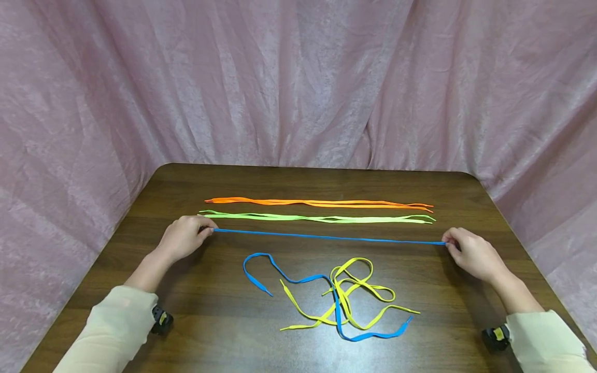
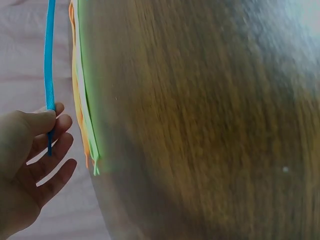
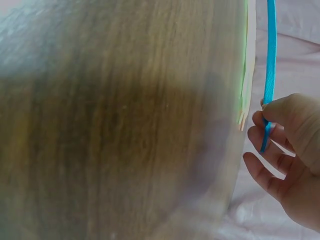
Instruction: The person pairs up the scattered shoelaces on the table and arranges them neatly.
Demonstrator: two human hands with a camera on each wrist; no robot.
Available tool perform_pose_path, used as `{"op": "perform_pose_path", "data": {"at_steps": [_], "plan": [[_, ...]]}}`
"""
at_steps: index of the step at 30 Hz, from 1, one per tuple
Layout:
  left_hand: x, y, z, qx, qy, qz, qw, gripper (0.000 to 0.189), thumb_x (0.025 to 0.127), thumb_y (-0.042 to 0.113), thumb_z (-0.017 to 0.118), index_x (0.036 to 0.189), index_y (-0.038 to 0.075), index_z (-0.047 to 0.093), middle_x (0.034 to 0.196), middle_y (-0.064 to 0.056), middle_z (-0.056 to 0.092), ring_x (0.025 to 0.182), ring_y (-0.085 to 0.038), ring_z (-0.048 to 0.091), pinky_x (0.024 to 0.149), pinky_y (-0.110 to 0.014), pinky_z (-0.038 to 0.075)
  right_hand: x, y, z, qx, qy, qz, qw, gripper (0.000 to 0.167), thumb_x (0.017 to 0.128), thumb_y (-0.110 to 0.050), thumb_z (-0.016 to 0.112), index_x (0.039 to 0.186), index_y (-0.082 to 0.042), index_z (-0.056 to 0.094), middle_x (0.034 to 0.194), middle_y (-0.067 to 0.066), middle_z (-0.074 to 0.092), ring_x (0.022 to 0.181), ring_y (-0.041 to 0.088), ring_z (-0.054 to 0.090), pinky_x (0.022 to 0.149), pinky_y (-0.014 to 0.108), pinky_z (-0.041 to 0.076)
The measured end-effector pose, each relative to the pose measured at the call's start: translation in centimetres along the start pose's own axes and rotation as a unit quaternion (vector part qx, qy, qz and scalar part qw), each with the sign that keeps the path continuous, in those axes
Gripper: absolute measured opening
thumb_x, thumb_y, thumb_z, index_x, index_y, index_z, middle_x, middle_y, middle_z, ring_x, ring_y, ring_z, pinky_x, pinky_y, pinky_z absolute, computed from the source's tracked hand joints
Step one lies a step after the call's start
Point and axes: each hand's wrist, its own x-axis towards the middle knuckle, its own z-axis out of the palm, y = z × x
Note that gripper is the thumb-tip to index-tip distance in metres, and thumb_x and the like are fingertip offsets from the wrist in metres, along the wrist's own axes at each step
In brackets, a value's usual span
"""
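Note:
A blue shoelace (image 1: 326, 238) stretches straight from side to side between the two hands. My left hand (image 1: 185, 237) pinches one end between thumb and forefinger, and the lace tip pokes out below the thumb in the left wrist view. At the other end, my right hand (image 1: 475, 253) pinches the lace the same way, its tip (image 3: 265, 137) hanging past the fingers. Just beyond the taut lace, green shoelaces (image 1: 317, 218) lie lengthwise on the table. Nearer the person, a second blue shoelace (image 1: 338, 311) lies in loose curves across tangled yellow shoelaces (image 1: 345, 298).
Orange shoelaces (image 1: 322, 203) lie lengthwise behind the green ones, toward the far edge of the brown wooden table (image 1: 210, 331). Pink curtains (image 1: 298, 83) hang around the back and sides. A small black camera sits on each wrist.

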Motion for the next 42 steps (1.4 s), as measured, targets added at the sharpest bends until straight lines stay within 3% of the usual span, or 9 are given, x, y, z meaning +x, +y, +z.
{"op": "perform_pose_path", "data": {"at_steps": [5,9,21,33,42], "plan": [[-0.2,-0.8,-0.2,-0.005,-0.001,-0.024,0.9997,0.009,0.086,0.018,0.063,0.091,0.017,0.071,0.081,-0.001,0.068,0.06,-0.014,0.053,0.05,-0.032,0.038,0.3,0.0,0.1,0.0,0.0,-0.008,1.0,0.02,0.073,0.003,0.066,0.081,-0.013,0.058,0.074,-0.005,0.052,0.062,0.008,0.044,0.052,0.027,0.037],[-0.4,-1.6,-0.2,-0.002,0.006,-0.038,0.9993,0.005,0.084,0.019,0.066,0.087,0.019,0.07,0.077,0.002,0.067,0.063,-0.017,0.056,0.051,-0.035,0.04,0.6,0.0,0.2,-0.001,-0.002,-0.012,0.9999,0.019,0.073,0.003,0.064,0.081,-0.013,0.058,0.075,-0.004,0.054,0.063,0.009,0.045,0.053,0.029,0.038],[-0.6,-3.0,0.0,0.004,-0.009,-0.07,0.9975,0.01,0.087,0.019,0.062,0.091,0.017,0.07,0.089,-0.008,0.069,0.076,-0.033,0.063,0.053,-0.044,0.043,1.1,0.3,0.6,-0.001,0.002,-0.022,0.9997,0.02,0.072,0.004,0.065,0.081,-0.012,0.058,0.075,-0.004,0.053,0.064,0.009,0.045,0.053,0.031,0.04],[-0.2,-3.7,0.3,0.008,-0.013,-0.097,0.9952,0.003,0.083,0.02,0.065,0.081,0.019,0.067,0.073,0.004,0.065,0.069,-0.023,0.061,0.051,-0.038,0.041,1.8,0.5,1.1,0.007,-0.014,-0.017,0.9997,0.021,0.072,0.005,0.065,0.08,-0.012,0.055,0.072,-0.005,0.05,0.063,0.009,0.045,0.053,0.029,0.037],[0.3,-4.0,0.7,0.012,-0.01,-0.114,0.9934,0.006,0.08,0.023,0.067,0.076,0.02,0.065,0.071,0.004,0.062,0.067,-0.021,0.057,0.049,-0.035,0.039,2.6,0.7,1.5,0.008,-0.034,-0.006,0.9994,0.016,0.074,0.002,0.062,0.081,-0.011,0.056,0.073,-0.003,0.051,0.063,0.011,0.046,0.053,0.03,0.037]]}}
